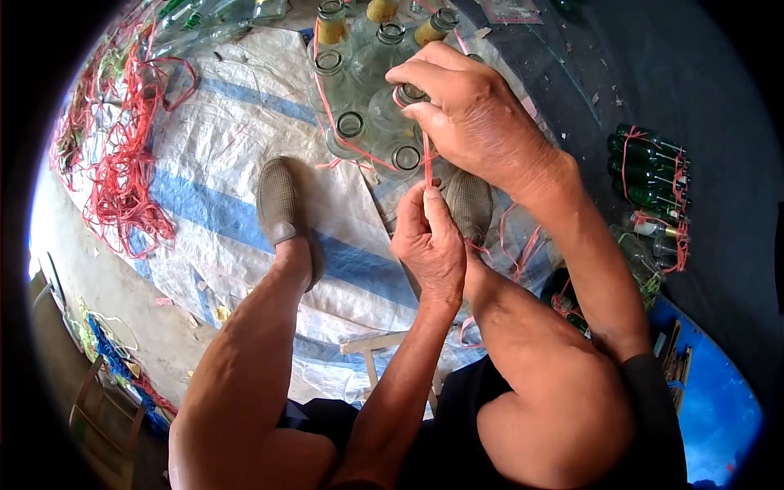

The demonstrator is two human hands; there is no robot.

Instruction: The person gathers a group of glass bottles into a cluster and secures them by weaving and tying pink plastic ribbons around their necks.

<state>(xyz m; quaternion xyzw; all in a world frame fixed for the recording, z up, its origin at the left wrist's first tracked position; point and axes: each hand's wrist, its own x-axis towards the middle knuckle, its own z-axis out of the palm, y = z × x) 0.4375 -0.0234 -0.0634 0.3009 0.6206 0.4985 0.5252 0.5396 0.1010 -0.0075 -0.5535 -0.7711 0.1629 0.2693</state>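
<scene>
Clear glass bottles (351,135) stand upright in a cluster between my feet, with pink plastic string (326,102) running around and between them. My right hand (482,122) curls its thumb and fingers about the neck of one bottle (411,95), where a loop of string shows at the rim. Below it, my left hand (430,245) pinches a strand of pink string (428,163) that stretches up, taut, toward the right hand. Another bottle's mouth (406,158) sits just beside that strand. The right palm hides part of the cluster.
A white woven sheet (237,122) with blue stripes covers the floor. Tangled pink string (135,155) lies at left. Green bottles (649,171) tied with string rest at right, near a blue container (719,400). My shoes (282,200) flank the cluster.
</scene>
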